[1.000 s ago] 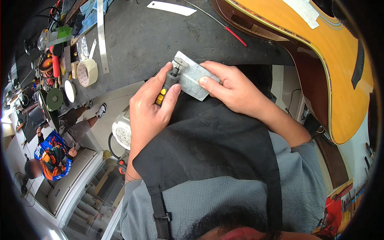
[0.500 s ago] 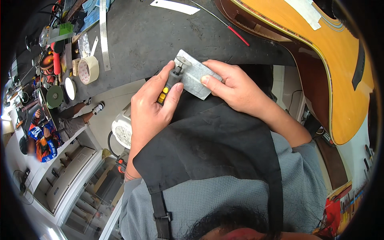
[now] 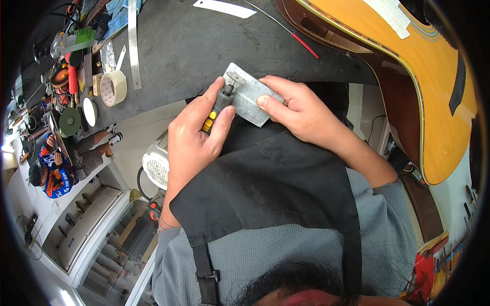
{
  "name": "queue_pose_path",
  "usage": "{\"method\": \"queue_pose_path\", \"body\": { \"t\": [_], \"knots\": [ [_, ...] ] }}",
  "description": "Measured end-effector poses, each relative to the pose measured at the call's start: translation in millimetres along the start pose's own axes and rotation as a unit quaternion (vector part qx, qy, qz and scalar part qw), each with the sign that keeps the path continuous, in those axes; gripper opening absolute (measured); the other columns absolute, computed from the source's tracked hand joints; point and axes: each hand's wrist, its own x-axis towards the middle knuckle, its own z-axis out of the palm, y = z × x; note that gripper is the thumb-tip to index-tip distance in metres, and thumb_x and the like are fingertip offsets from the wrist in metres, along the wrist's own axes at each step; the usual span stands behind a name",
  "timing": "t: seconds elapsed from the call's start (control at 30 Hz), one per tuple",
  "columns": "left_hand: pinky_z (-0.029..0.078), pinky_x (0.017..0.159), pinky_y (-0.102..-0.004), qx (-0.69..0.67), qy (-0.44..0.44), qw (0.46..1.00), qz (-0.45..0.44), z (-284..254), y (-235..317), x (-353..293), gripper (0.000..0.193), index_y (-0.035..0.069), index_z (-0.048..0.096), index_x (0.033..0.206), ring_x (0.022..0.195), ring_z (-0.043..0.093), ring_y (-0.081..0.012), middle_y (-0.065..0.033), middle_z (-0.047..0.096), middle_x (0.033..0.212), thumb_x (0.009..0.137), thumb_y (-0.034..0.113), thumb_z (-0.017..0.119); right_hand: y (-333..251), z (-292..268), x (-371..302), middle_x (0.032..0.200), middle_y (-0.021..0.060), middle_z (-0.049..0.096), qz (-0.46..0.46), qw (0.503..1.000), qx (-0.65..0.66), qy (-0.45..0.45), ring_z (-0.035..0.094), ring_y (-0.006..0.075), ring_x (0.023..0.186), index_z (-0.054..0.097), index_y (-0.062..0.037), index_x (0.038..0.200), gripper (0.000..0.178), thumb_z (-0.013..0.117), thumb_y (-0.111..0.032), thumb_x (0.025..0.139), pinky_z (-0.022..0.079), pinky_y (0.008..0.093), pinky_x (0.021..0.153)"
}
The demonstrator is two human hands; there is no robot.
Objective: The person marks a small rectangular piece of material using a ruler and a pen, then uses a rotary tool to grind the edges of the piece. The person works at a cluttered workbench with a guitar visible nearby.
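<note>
My left hand (image 3: 196, 120) is closed round a rotary tool (image 3: 220, 101), dark grey with yellow buttons. A small round cutting disc (image 3: 236, 77) sits on the tool's tip, over the upper left part of a grey metal plate (image 3: 250, 104). Whether the disc touches the plate I cannot tell. My right hand (image 3: 293, 104) grips that plate by its right side, thumb on top and fingers hidden underneath. The plate is tilted, held at the near edge of the dark workbench (image 3: 178, 56), and has a line or ridge along it.
An acoustic guitar body (image 3: 444, 92) lies at the right. On the bench are a steel ruler (image 3: 133, 46), a masking tape roll (image 3: 113, 87), a white blade-shaped piece (image 3: 224, 8) and a red-handled thin tool (image 3: 305, 46). Tools crowd the left; another person (image 3: 53, 168) sits there.
My hands, the rotary tool and the plate have barely moved. At the left, the other person has shifted posture, with head and feet in slightly different places.
</note>
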Motion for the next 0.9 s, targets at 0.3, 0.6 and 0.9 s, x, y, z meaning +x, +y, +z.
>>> {"method": "queue_pose_path", "body": {
  "t": [0.3,0.6,0.9],
  "knots": [
    [0.063,0.096,-0.0397,-0.001,-0.004,1.000,-0.013,1.2,0.3,-1.0,0.051,0.005,0.077,0.151,0.102,0.084,-0.0351,-0.0223,0.085,0.117,0.102,0.019,0.087,8.4,2.2,1.2,0.102,0.0138,0.079,-0.022,1.000,-0.001,0.012,0.070,0.0135,0.093,0.070,0.0048,0.129,0.027,0.064,-0.019,0.118,0.059,0.0366,0.086],
    [0.063,0.096,-0.0396,0.003,-0.003,1.000,-0.008,0.8,1.8,-1.4,0.052,0.005,0.077,0.151,0.102,0.084,-0.0354,-0.0223,0.085,0.117,0.102,0.018,0.087,10.0,4.1,1.0,0.097,0.0124,0.075,-0.027,0.999,0.001,0.022,0.065,0.0119,0.088,0.070,0.0046,0.126,0.026,0.064,-0.019,0.118,0.056,0.0358,0.081],
    [0.063,0.097,-0.0399,0.004,-0.006,1.000,-0.006,-0.2,2.6,-0.4,0.051,0.005,0.077,0.150,0.104,0.085,-0.0360,-0.0229,0.085,0.119,0.102,0.018,0.086,2.9,-0.1,0.8,0.098,0.0126,0.077,0.000,1.000,-0.015,0.005,0.066,0.0118,0.089,0.070,0.0046,0.126,0.026,0.065,-0.019,0.118,0.057,0.0359,0.082]
  ]
}}
